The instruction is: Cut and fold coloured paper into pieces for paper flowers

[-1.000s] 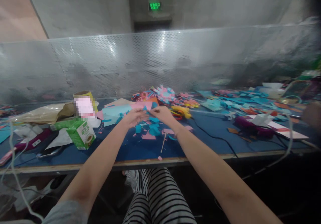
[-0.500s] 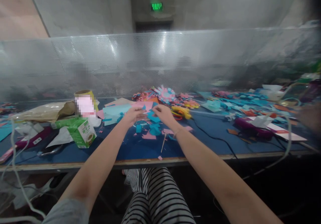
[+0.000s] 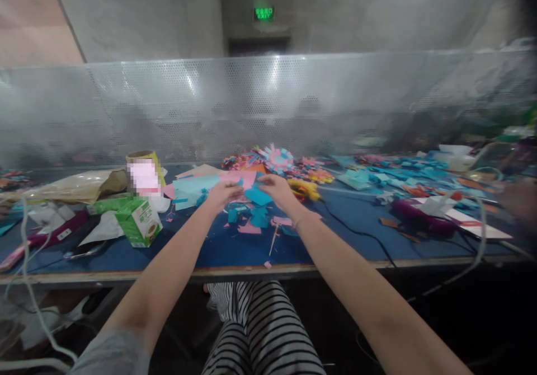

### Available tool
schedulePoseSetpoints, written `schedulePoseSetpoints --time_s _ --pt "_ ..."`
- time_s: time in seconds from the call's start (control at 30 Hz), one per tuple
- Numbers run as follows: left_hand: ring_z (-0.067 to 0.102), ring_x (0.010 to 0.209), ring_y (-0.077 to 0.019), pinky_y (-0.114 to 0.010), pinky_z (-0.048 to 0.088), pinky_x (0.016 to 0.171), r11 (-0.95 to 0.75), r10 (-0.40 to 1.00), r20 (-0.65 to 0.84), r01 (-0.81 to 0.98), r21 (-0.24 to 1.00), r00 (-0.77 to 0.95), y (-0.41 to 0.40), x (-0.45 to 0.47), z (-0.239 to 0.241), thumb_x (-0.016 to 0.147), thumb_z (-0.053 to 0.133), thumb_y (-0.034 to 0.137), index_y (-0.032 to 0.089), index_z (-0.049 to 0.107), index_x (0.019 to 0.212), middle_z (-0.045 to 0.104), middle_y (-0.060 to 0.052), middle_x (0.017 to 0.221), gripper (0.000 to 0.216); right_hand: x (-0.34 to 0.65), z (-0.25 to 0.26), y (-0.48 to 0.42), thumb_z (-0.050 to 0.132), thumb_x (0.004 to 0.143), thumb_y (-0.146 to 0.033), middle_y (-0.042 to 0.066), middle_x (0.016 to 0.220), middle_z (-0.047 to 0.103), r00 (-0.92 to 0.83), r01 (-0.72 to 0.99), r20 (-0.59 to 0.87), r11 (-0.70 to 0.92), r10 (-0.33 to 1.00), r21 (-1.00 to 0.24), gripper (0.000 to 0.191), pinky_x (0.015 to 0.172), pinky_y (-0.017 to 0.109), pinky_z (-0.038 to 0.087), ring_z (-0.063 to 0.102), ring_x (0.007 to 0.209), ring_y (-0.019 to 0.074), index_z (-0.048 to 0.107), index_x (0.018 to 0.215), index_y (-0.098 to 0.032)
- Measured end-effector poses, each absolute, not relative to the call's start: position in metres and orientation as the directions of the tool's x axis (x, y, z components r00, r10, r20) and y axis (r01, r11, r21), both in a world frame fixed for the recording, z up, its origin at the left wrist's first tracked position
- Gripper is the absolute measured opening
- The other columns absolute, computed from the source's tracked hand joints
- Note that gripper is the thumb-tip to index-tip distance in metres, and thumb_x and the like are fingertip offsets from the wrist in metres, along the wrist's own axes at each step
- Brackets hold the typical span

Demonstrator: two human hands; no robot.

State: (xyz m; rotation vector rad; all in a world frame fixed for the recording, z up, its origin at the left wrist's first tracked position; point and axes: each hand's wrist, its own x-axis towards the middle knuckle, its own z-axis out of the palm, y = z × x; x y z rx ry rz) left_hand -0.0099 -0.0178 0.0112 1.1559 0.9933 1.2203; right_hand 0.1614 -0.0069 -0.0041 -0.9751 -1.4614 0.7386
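My left hand (image 3: 225, 193) is closed in a pinch, with a small piece of blue paper (image 3: 240, 182) at its fingertips. Facing it, a short gap away, my right hand (image 3: 277, 189) also has its fingers pinched together; whatever lies between them is too small to make out. A larger blue paper piece (image 3: 258, 196) shows just below the right fingertips. Under both hands are blue paper scraps (image 3: 259, 217) and pink paper scraps (image 3: 249, 229). Behind them lie a pink sheet (image 3: 238, 178) and a light blue sheet (image 3: 191, 189).
A yellow glue gun (image 3: 305, 188) with a black cord lies right of my hands. Paper flowers (image 3: 277, 158) are heaped behind. At left stand a green carton (image 3: 138, 223) and a tape roll (image 3: 142, 155). Purple power strips (image 3: 423, 216) with cables flank the blue tabletop (image 3: 348, 246).
My right hand has shifted slightly right, widening the gap between the hands and showing more of the blue paper below it. The left hand is nearly still.
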Motion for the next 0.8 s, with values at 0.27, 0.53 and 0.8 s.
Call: schedulePoseSetpoints --time_s 0.27,0.53,0.8 --pt "0.060 0.055 -0.0134 -0.029 0.048 0.067 -0.012 0.997 0.023 -0.164 0.986 0.069 -0.022 -0.003 0.012 0.051 0.070 0.012 0.013 0.054 0.061 0.061 -0.002 0.054 0.019 0.158 -0.004 -0.010 0.064 0.052 -0.030 0.005 0.069 0.064 -0.016 0.065 0.420 0.420 0.908 -0.905 0.024 0.066 0.028 0.044 0.057 0.067 0.0148 0.063 0.069 -0.012" --pt "0.060 0.054 -0.0148 -0.029 0.048 0.063 -0.031 0.998 0.039 -0.143 0.989 0.056 -0.022 -0.002 0.011 0.047 0.070 0.014 0.013 0.055 0.056 0.060 -0.002 0.051 0.017 0.153 0.000 -0.014 0.063 0.053 -0.032 0.001 0.059 0.057 0.013 0.036 0.392 0.391 0.920 -0.920 0.023 0.056 0.024 0.042 0.050 0.056 0.0097 0.059 0.066 -0.013" --pt "0.058 0.051 -0.0144 -0.029 0.047 0.061 -0.055 0.994 0.060 -0.057 0.997 0.094 -0.024 0.001 0.011 0.048 0.068 0.016 0.014 0.056 0.051 0.057 0.000 0.046 0.013 0.151 0.004 -0.019 0.060 0.056 -0.026 0.001 0.058 0.058 -0.054 0.136 0.449 0.452 0.892 -0.882 0.014 0.060 0.026 0.044 0.052 0.056 0.0109 0.057 0.062 -0.014"
